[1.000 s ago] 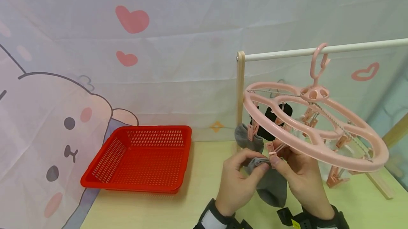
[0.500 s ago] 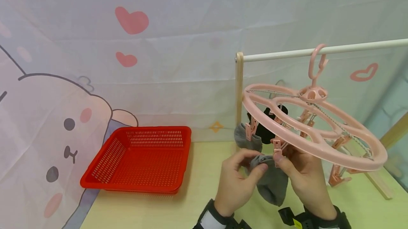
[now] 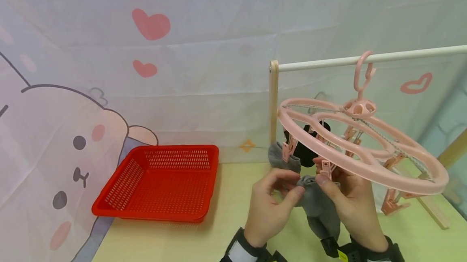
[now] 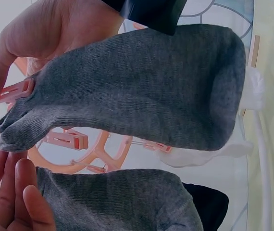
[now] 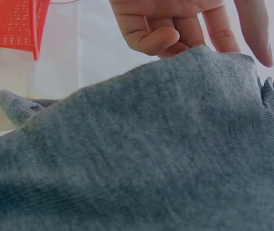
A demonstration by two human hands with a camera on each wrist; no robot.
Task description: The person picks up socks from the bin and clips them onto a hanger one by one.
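A grey sock hangs between the two hands, cuff up and toe down. My left hand pinches the left corner of its cuff between thumb and fingers. My right hand grips a pink clothespin at the cuff, under the near rim of the round pink drying hanger. In the left wrist view, the clothespin sits on the cuff of the stretched sock. The sock's cloth fills most of the right wrist view and hides the right hand's grip.
Another grey sock and a black sock hang from the hanger's other clips. The hanger hooks on a white rail with a wooden post. A red basket stands on the table to the left.
The clothespin and the right hand have shifted slightly right. The grey sock has moved right too, its cuff now spread between the hands. The left hand has barely moved.
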